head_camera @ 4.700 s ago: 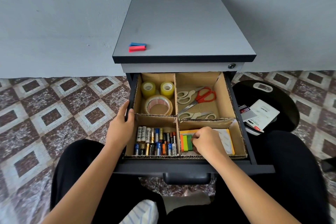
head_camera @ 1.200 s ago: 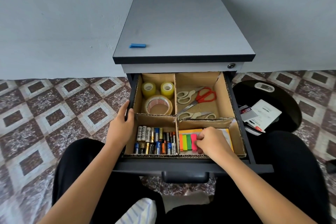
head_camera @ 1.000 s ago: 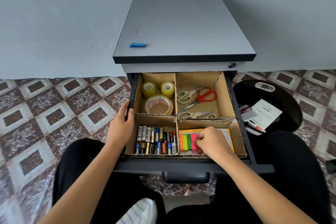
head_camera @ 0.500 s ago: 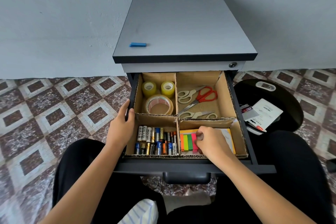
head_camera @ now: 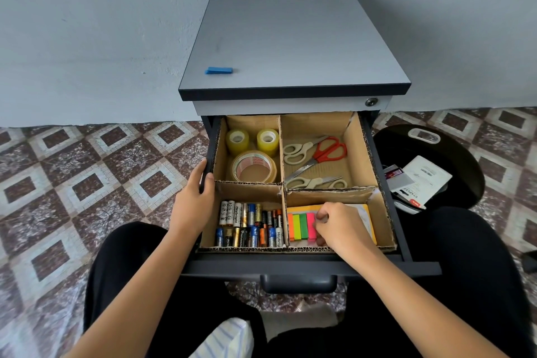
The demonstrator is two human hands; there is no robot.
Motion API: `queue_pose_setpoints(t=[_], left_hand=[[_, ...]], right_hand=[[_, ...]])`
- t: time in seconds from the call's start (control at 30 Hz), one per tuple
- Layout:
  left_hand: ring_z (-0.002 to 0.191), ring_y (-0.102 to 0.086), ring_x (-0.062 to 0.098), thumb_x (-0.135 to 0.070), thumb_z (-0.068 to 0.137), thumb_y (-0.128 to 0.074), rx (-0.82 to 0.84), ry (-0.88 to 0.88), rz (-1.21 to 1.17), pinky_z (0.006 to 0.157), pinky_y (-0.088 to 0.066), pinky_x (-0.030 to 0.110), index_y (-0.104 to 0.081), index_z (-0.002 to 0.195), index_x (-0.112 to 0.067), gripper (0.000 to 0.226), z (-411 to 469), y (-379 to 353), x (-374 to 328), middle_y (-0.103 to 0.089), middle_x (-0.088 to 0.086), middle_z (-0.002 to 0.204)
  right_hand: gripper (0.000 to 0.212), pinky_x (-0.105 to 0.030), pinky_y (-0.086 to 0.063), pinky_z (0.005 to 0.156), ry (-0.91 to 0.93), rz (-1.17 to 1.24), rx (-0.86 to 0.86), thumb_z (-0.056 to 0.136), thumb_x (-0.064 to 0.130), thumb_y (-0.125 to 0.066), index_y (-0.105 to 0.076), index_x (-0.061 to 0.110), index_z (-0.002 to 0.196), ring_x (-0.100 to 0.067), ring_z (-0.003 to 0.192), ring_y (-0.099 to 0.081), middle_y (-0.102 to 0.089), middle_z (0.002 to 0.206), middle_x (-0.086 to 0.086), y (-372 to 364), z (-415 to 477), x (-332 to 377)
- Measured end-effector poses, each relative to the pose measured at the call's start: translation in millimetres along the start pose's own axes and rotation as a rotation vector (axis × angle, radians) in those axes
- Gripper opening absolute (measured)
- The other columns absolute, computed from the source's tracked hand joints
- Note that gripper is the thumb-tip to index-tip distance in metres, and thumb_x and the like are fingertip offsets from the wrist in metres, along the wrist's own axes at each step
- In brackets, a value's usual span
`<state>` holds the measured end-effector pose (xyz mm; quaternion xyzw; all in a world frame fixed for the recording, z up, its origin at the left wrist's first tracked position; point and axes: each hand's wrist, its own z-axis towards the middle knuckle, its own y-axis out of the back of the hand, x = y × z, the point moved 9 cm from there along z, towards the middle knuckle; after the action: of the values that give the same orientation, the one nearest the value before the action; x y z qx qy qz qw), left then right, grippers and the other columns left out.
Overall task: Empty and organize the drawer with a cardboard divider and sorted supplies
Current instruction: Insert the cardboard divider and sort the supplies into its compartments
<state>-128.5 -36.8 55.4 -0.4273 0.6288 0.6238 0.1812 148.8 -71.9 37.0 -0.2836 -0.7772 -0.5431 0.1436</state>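
In the head view, a grey-topped pedestal cabinet (head_camera: 290,38) stood against a pale wall on a patterned tile floor (head_camera: 87,177), with its top drawer (head_camera: 232,267) pulled out towards the seated person. A cardboard divider (head_camera: 252,186) lined the drawer and split it into four compartments.

The far-left compartment held two small yellowish tape rolls (head_camera: 237,140) side by side and a larger brown tape roll (head_camera: 254,167) just in front of them. The far-right one held red-handled scissors (head_camera: 331,150) and two beige-handled scissors (head_camera: 296,151), lying flat. In the near-left compartment, batteries (head_camera: 250,224) lay packed in two rows.

The near-right compartment held a yellow sticky-note pad (head_camera: 302,209) with orange, yellow and green flag strips (head_camera: 297,225) lined up on its left part, and a pink flag strip (head_camera: 310,224) touching the green one.

The left hand (head_camera: 191,206) gripped the drawer's left wall, thumb hooked over the rim and fingers outside. The right hand (head_camera: 340,227) sat in the near-right compartment with fingers curled, pinching the pink flag strip between fingertip and thumb.

A blue flag strip (head_camera: 219,70) lay alone on the cabinet top near its front-left corner. Right of the drawer, packs of staples (head_camera: 421,180) rested on a round black object (head_camera: 453,160).
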Motion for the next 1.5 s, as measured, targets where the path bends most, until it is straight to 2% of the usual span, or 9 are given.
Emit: queue_pose_setpoints(t=[0.2, 0.47, 0.7, 0.83, 0.93, 1.03, 1.13, 1.3, 1.5], left_hand=[[0.053, -0.052, 0.016, -0.038, 0.1, -0.033, 0.006, 0.0, 0.004, 0.048, -0.038, 0.026, -0.03, 0.143, -0.039, 0.043, 1, 1, 1, -0.061, -0.001, 0.072], [0.054, -0.052, 0.015, -0.041, 0.099, -0.034, 0.002, -0.028, -0.002, 0.054, -0.046, 0.03, -0.029, 0.143, -0.04, 0.044, 6, 0, 3, -0.059, -0.006, 0.102], [0.055, -0.058, 0.015, -0.037, 0.099, -0.037, 0.008, -0.03, -0.012, 0.052, -0.046, 0.028, -0.032, 0.142, -0.036, 0.043, 3, 3, -3, -0.054, -0.019, 0.083], [0.062, -0.058, 0.011, -0.038, 0.099, -0.037, 0.018, -0.011, -0.011, 0.056, -0.044, 0.026, -0.031, 0.142, -0.037, 0.043, 5, 3, 1, -0.067, 0.002, 0.102], [0.053, -0.053, 0.006, -0.04, 0.098, -0.037, 0.032, -0.011, -0.026, 0.049, -0.039, 0.022, -0.029, 0.142, -0.04, 0.044, 5, 1, 2, -0.066, -0.002, 0.092], [0.048, -0.048, 0.004, -0.039, 0.098, -0.037, 0.037, -0.02, -0.052, 0.046, -0.036, 0.02, -0.029, 0.141, -0.042, 0.044, 6, 0, 3, -0.059, -0.007, 0.07], [0.049, -0.045, 0.003, -0.04, 0.098, -0.038, 0.03, -0.026, -0.054, 0.048, -0.037, 0.02, -0.028, 0.142, -0.042, 0.044, 8, -1, 5, -0.067, 0.005, 0.084], [0.057, -0.051, 0.007, -0.04, 0.098, -0.038, 0.031, -0.02, -0.065, 0.049, -0.036, 0.018, -0.029, 0.14, -0.044, 0.043, 9, -2, 5, -0.067, 0.014, 0.101], [0.057, -0.053, 0.006, -0.04, 0.098, -0.037, 0.035, -0.022, -0.054, 0.053, -0.041, 0.02, -0.03, 0.14, -0.043, 0.042, 10, -3, 6, -0.067, 0.003, 0.097]], right_hand=[[0.017, -0.038, -0.058, 0.066, 0.078, -0.017, -0.055, 0.092, 0.017, -0.056, -0.067, 0.005, 0.089, -0.021, 0.063, -0.068, -0.069, 0.072, -0.01, 24, -5, 19], [0.018, -0.006, -0.041, 0.06, 0.5, 0.005, -0.181, 0.092, 0.024, -0.057, -0.068, 0.016, 0.104, 0.005, 0.07, -0.056, -0.063, 0.087, 0.011, 101, 1, 138], [0.024, -0.028, -0.05, 0.084, 0.766, -0.107, -0.246, 0.091, 0.02, -0.057, -0.065, 0.01, 0.112, -0.016, 0.093, -0.059, -0.063, 0.107, -0.006, 109, 59, 254], [0.029, -0.03, -0.045, 0.085, 0.765, -0.288, -0.237, 0.095, 0.019, -0.049, -0.063, 0.011, 0.119, -0.022, 0.102, -0.054, -0.054, 0.115, -0.009, 96, 96, 289], [0.031, -0.034, -0.045, 0.088, 0.723, -0.413, -0.186, 0.097, 0.021, -0.043, -0.062, 0.01, 0.118, -0.025, 0.104, -0.052, -0.05, 0.117, -0.011, 84, 119, 295], [0.028, -0.033, -0.041, 0.076, 0.689, -0.447, -0.179, 0.099, 0.02, -0.038, -0.062, 0.007, 0.091, -0.023, 0.091, -0.05, -0.046, 0.097, -0.008, 81, 131, 302], [0.031, -0.029, -0.033, 0.069, 0.685, -0.456, -0.177, 0.097, 0.014, -0.039, -0.047, 0.011, 0.067, -0.023, 0.085, -0.048, -0.043, 0.082, -0.004, 83, 135, 308], [0.026, -0.031, -0.042, 0.076, 0.696, -0.431, -0.17, 0.096, 0.016, -0.045, -0.067, 0.006, 0.106, -0.025, 0.097, -0.057, -0.061, 0.109, -0.009, 83, 140, 311], [0.023, -0.029, -0.042, 0.081, 0.738, -0.399, -0.179, 0.094, 0.016, -0.053, -0.067, 0.009, 0.11, -0.022, 0.102, -0.055, -0.056, 0.115, -0.007, 87, 135, 314]])
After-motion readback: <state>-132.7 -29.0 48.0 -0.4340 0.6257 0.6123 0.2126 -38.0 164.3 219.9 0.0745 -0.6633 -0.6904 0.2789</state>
